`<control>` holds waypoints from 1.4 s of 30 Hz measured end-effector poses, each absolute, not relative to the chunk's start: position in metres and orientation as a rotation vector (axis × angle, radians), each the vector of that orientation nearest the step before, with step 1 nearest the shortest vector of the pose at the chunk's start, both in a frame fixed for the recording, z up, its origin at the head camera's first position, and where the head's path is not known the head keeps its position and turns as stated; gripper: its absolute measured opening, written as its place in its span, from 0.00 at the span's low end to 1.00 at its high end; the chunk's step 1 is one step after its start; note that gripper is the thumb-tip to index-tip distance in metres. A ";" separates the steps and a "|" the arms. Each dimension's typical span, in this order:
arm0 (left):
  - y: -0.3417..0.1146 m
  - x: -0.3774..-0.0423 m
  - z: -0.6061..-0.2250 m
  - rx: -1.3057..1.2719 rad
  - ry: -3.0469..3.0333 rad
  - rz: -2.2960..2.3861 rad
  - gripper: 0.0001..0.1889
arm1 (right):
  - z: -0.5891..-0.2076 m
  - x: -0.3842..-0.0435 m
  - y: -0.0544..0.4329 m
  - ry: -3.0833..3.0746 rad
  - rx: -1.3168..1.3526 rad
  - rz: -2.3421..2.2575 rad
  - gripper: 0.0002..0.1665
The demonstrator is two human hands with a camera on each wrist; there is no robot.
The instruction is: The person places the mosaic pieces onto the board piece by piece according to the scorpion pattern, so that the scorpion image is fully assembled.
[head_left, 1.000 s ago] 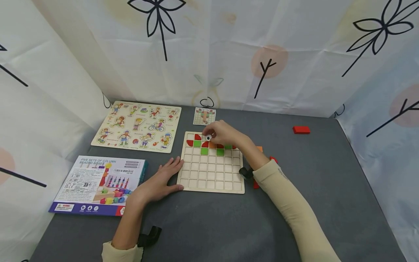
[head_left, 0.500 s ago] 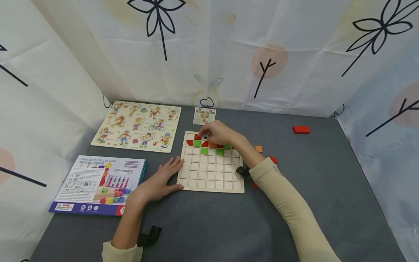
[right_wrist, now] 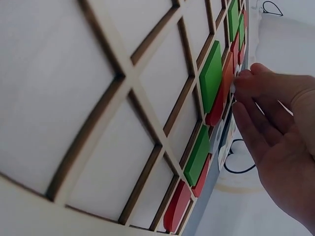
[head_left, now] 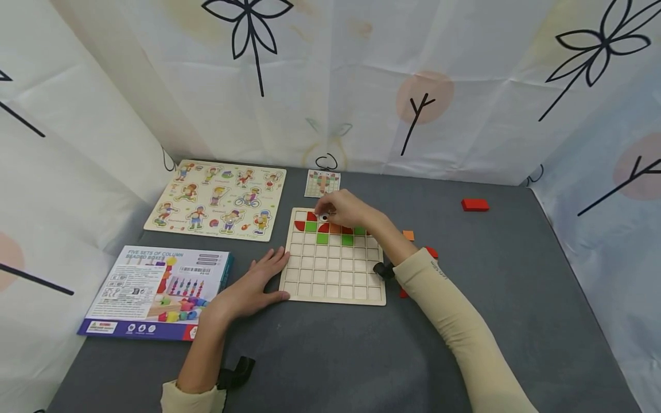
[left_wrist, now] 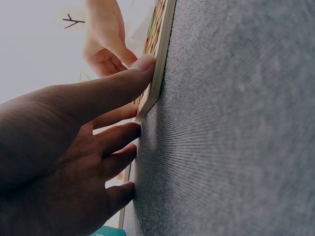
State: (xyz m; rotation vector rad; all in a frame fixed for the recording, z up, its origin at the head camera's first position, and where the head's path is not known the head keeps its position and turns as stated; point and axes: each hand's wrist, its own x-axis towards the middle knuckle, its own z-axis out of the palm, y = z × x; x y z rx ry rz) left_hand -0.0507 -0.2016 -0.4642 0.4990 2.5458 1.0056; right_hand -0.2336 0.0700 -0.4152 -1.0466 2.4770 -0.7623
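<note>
A square wooden grid board (head_left: 333, 274) lies on the dark table. Red, green and orange tiles sit in its upper rows, among them a green square (right_wrist: 211, 77). My right hand (head_left: 347, 209) is over the top row and pinches a small white round piece with a black dot, like an eye (head_left: 324, 217), between thumb and fingertips. The hand hides part of that row. My left hand (head_left: 254, 285) lies with fingers spread at the board's left side. In the left wrist view its thumb (left_wrist: 142, 66) touches the board near the corner.
A small pattern card (head_left: 322, 183) lies behind the board. On the left are a picture puzzle board (head_left: 203, 198) and a printed box (head_left: 139, 287). A red block (head_left: 475, 205) is at the far right. An orange square (head_left: 408, 235) and red pieces (head_left: 432, 252) lie beside the right forearm.
My right hand has shifted slightly left along the top row with the eye piece, then stays nearly still. The orange square beside the forearm shows more fully. My left hand has not moved.
</note>
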 end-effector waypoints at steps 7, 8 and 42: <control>-0.203 -0.054 -0.471 0.459 2.538 0.954 0.52 | -0.416 -0.234 0.068 2.490 -1.046 -0.753 0.12; -0.202 -0.054 -0.471 0.454 2.535 0.953 0.52 | -0.416 -0.234 0.067 2.494 -1.047 -0.753 0.12; -0.192 -0.044 -0.434 0.466 2.530 0.983 0.49 | -0.395 -0.199 0.156 2.513 -0.938 -0.958 0.16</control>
